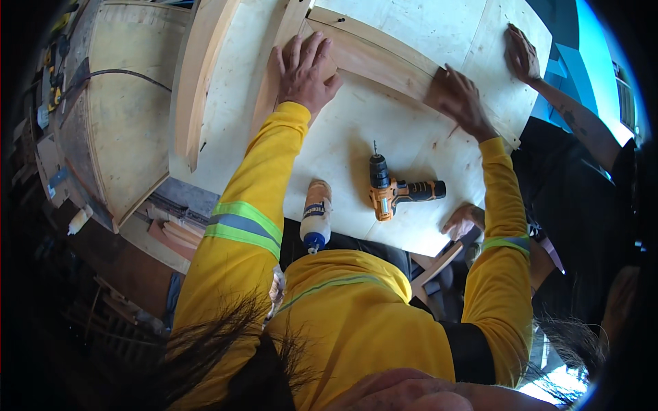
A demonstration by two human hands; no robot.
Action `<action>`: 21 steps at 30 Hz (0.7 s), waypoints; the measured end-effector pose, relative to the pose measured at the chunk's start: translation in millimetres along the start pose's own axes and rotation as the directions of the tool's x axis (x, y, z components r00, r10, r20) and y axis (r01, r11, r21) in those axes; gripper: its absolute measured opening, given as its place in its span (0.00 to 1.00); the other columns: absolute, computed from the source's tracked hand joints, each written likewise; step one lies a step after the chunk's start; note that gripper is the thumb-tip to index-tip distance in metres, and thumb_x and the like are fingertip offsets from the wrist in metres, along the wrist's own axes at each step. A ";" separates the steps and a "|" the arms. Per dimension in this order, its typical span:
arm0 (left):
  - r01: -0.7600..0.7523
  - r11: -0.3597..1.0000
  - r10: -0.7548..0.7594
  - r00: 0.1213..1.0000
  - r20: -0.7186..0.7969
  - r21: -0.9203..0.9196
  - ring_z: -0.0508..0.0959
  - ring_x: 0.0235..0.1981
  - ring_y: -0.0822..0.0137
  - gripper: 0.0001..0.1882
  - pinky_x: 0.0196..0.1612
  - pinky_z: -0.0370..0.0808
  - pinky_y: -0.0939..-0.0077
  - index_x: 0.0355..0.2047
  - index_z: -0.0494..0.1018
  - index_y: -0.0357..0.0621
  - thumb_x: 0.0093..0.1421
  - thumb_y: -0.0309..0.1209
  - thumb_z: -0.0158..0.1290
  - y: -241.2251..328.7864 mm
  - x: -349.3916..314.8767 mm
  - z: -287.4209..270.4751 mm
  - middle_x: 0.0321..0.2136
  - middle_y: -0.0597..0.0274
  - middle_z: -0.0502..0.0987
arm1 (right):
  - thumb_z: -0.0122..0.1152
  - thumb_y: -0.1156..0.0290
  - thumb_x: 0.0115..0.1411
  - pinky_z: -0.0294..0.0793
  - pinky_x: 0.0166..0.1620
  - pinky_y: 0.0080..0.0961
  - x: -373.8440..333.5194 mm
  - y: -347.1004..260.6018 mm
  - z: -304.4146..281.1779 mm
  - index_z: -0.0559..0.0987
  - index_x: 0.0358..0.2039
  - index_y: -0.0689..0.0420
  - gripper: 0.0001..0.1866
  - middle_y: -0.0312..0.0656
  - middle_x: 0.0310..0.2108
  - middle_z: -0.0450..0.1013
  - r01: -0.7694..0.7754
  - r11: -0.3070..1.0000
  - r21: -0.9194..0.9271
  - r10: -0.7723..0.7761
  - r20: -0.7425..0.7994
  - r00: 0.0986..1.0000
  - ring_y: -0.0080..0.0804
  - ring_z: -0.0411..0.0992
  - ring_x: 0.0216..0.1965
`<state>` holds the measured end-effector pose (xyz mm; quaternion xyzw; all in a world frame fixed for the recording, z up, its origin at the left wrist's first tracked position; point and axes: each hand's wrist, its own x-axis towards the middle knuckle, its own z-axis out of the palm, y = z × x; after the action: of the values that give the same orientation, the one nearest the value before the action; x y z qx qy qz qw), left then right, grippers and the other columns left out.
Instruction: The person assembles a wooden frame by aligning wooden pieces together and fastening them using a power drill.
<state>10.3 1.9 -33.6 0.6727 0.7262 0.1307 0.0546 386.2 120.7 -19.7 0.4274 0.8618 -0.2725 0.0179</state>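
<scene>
My left hand [308, 74] lies with spread fingers over the corner where an upright wooden strip [269, 96] meets a long wooden rail [391, 72]. At the rail's right part is my right hand [467, 103], a little blurred, fingers stretched out over the wood; whether it presses down I cannot tell. Between my forearms, an orange and black cordless drill [384, 192] with a bit fitted lies on the pale plywood panel [356, 116]. Closer to me is a white glue bottle [316, 219] with a blue cap, its contents brownish toward the far end.
Another person's hand [523, 55] rests on the panel's far right, and a second hand [465, 220] is at its near right edge. A thick curved wooden piece [202, 75] lies on the left. Beyond it stands a plywood-topped bench [130, 123] with a dark cable [130, 72].
</scene>
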 end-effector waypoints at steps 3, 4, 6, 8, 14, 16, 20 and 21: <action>-0.002 1.000 0.002 1.000 0.018 0.007 0.56 0.72 0.50 0.38 0.72 0.39 0.30 0.67 0.66 0.56 0.55 0.47 0.56 1.3 0.0 1.7 0.70 0.66 0.62 | 0.74 0.48 0.55 0.64 0.67 0.47 -8.6 61.6 -6.1 0.64 0.71 0.53 0.48 0.56 0.64 0.66 -0.052 0.983 0.174 0.067 -0.083 0.994 0.54 0.64 0.65; -0.005 1.000 0.004 1.000 0.020 0.022 0.56 0.72 0.50 0.38 0.72 0.40 0.30 0.67 0.67 0.56 0.55 0.47 0.56 0.5 1.7 2.0 0.70 0.66 0.62 | 0.74 0.48 0.55 0.64 0.67 0.47 -22.1 85.8 -9.2 0.64 0.71 0.53 0.48 0.56 0.64 0.66 -0.081 0.985 0.154 0.095 -0.087 0.992 0.54 0.64 0.65; -0.023 1.000 0.023 1.000 0.017 0.008 0.56 0.71 0.50 0.38 0.72 0.40 0.30 0.67 0.67 0.56 0.55 0.47 0.57 -0.7 5.0 2.4 0.70 0.67 0.63 | 0.66 0.47 0.63 0.64 0.65 0.44 -54.4 122.7 -9.7 0.72 0.65 0.53 0.36 0.54 0.58 0.73 -0.332 0.936 0.115 0.351 -0.348 0.869 0.53 0.68 0.62; -0.016 0.999 0.016 1.000 -0.002 0.045 0.57 0.71 0.50 0.37 0.72 0.42 0.30 0.66 0.67 0.56 0.55 0.47 0.57 -6.9 0.3 2.1 0.69 0.67 0.63 | 0.64 0.47 0.64 0.63 0.66 0.44 -83.4 126.1 -12.9 0.73 0.65 0.53 0.33 0.54 0.59 0.72 -0.617 0.760 0.203 0.646 -0.333 0.686 0.53 0.68 0.63; -0.019 0.999 0.020 1.000 -0.018 0.031 0.58 0.71 0.50 0.37 0.71 0.42 0.30 0.66 0.68 0.55 0.55 0.47 0.57 -4.9 1.3 2.5 0.69 0.67 0.63 | 0.61 0.45 0.66 0.63 0.67 0.44 -118.4 127.6 -5.6 0.75 0.62 0.53 0.32 0.56 0.60 0.72 -0.606 0.794 0.040 0.570 -0.395 0.721 0.54 0.70 0.61; -0.015 0.999 0.016 1.000 -0.021 0.035 0.58 0.71 0.50 0.37 0.71 0.43 0.30 0.66 0.68 0.55 0.55 0.46 0.57 -5.6 0.0 4.2 0.69 0.67 0.63 | 0.62 0.43 0.64 0.63 0.67 0.44 -114.2 128.2 -12.1 0.74 0.62 0.58 0.36 0.59 0.59 0.72 -0.456 0.879 -0.141 0.363 -0.423 0.830 0.54 0.69 0.61; -0.015 1.000 0.015 1.000 -0.020 0.016 0.58 0.70 0.50 0.37 0.71 0.43 0.29 0.66 0.68 0.55 0.55 0.46 0.56 1.1 2.9 3.0 0.69 0.66 0.63 | 0.66 0.42 0.61 0.68 0.64 0.41 -129.8 158.0 3.2 0.74 0.59 0.67 0.41 0.60 0.56 0.73 -0.801 0.468 0.373 0.855 -0.422 0.302 0.50 0.69 0.61; -0.005 1.000 0.005 1.000 -0.023 0.028 0.58 0.70 0.50 0.37 0.71 0.43 0.29 0.66 0.68 0.55 0.55 0.46 0.56 1.0 3.3 2.3 0.69 0.66 0.63 | 0.66 0.42 0.61 0.68 0.64 0.41 -133.4 164.6 9.5 0.74 0.59 0.67 0.41 0.60 0.56 0.73 -0.794 0.478 0.375 0.852 -0.418 0.316 0.50 0.69 0.61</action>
<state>11.5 5.5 -35.2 0.6737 0.7268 0.1286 0.0363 591.8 99.2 -67.4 0.8639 0.4719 -0.1309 -0.1179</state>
